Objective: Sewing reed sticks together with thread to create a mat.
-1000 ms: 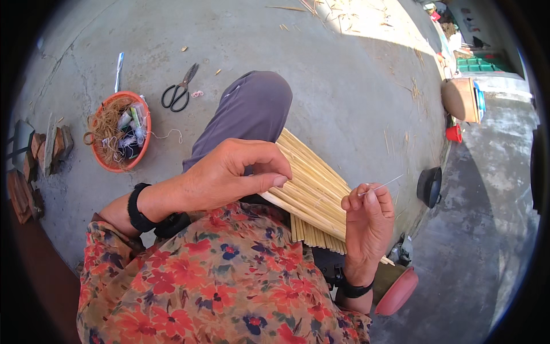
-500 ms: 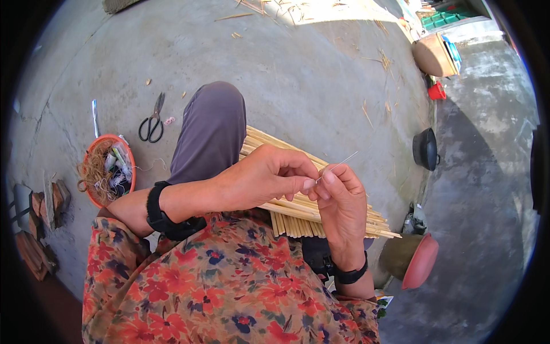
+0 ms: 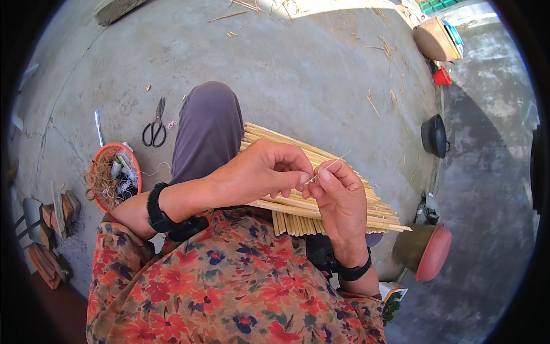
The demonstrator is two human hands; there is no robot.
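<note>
A thin needle (image 3: 342, 157) is pinched between the thumb and forefinger of my right hand (image 3: 344, 198), its free end slanting up and to the right. My left hand (image 3: 269, 172) is closed close beside it, thumb against forefinger, at a short bit of white thread (image 3: 310, 180) by the needle's other end. Whether the thread passes through the eye is too small to tell. Under both hands, a bundle of pale straw-coloured stalks (image 3: 292, 150) lies across my lap, with a shorter row of stalks (image 3: 295, 225) crosswise beneath it.
To my left stand an orange basin (image 3: 139, 172) of fibre and thread, black-handled scissors (image 3: 154, 126) and broken bricks (image 3: 43, 264). On the right are a black pan (image 3: 435, 136), a pink-rimmed basin (image 3: 435, 252) and a red cup (image 3: 442, 76). Loose straw (image 3: 387, 49) litters the floor ahead.
The view has shifted slightly. Both hands stay together over the stalks, the needle still in my right fingers. A little white thread shows more plainly between the fingertips.
</note>
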